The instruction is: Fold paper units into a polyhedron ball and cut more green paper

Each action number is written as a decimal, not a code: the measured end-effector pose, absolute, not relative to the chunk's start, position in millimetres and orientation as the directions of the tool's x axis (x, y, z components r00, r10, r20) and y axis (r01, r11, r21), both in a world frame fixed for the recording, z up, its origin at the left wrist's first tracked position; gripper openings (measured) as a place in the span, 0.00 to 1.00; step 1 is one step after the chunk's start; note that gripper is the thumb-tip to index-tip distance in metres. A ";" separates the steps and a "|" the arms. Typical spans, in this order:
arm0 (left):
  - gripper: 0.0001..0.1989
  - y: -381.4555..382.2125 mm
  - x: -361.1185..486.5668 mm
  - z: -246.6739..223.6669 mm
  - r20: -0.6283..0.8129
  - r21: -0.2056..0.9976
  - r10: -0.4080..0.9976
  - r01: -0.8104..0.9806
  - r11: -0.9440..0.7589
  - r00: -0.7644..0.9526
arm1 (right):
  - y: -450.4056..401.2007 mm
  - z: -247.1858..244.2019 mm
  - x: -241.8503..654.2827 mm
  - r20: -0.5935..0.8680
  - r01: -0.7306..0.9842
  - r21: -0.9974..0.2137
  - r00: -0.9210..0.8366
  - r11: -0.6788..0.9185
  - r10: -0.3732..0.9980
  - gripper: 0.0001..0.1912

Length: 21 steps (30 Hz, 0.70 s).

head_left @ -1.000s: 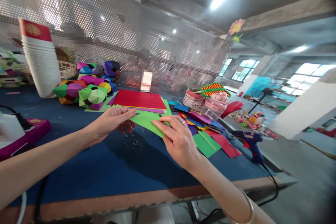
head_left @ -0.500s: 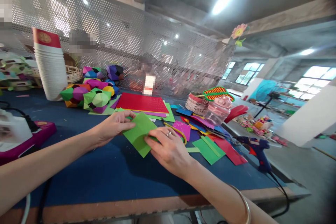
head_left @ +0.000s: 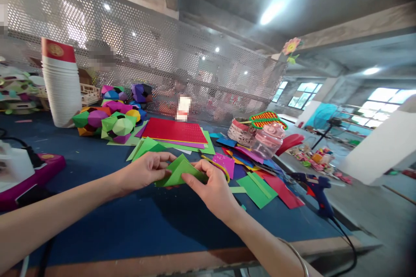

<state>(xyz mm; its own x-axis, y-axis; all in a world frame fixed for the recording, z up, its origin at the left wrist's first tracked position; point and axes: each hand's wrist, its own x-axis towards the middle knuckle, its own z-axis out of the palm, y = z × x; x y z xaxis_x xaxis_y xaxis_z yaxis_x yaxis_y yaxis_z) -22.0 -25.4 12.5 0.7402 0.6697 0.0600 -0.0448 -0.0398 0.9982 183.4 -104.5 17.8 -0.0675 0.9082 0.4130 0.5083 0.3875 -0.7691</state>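
Note:
A sheet of green paper [head_left: 180,170], bent upward along a crease, is held in the air above the blue table. My left hand [head_left: 151,169] pinches its left side between thumb and fingers. At its right side my right hand [head_left: 208,181] grips the paper, thumb in front and fingers behind. Just beyond lie green sheets [head_left: 146,146] and a stack of red paper [head_left: 173,130]. Scissors with yellow handles [head_left: 224,173] lie behind my right hand, partly hidden, beside a pink paper square [head_left: 225,163].
Folded paper balls [head_left: 118,126] and a tall stack of paper cups [head_left: 63,91] stand at the left, near a purple power strip [head_left: 48,169]. To the right are a pink-lidded jar [head_left: 268,140], a woven basket [head_left: 241,130], loose coloured paper [head_left: 258,190] and a glue gun [head_left: 316,188].
The green paper lay flat and open between my hands; now it is bent along a crease. My right hand has turned, bringing its thumb to the front.

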 end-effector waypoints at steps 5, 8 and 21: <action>0.29 -37.0 -21.5 19.5 0.066 0.998 0.636 -0.054 -0.039 0.769 | -110.5 18.3 182.3 0.360 0.464 -0.823 -0.020 0.328 0.933 0.14; 0.30 -38.7 -20.5 17.8 0.069 0.998 0.593 -0.055 -0.041 0.802 | -119.5 16.2 179.6 0.400 0.469 -0.811 0.006 0.351 0.916 0.14; 0.32 -43.1 -15.6 8.2 0.184 0.938 0.621 0.052 -0.342 0.762 | -138.8 2.9 183.7 0.518 0.499 -0.772 0.138 0.392 0.844 0.12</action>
<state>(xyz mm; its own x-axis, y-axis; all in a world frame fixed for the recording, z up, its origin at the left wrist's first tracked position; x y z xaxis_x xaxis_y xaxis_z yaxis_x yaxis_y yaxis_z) -15.6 -43.1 8.2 0.7618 0.6210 0.1845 0.0519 -0.3424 0.9381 183.7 -138.8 2.9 0.1376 0.8443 0.5180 0.4994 0.3925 -0.7724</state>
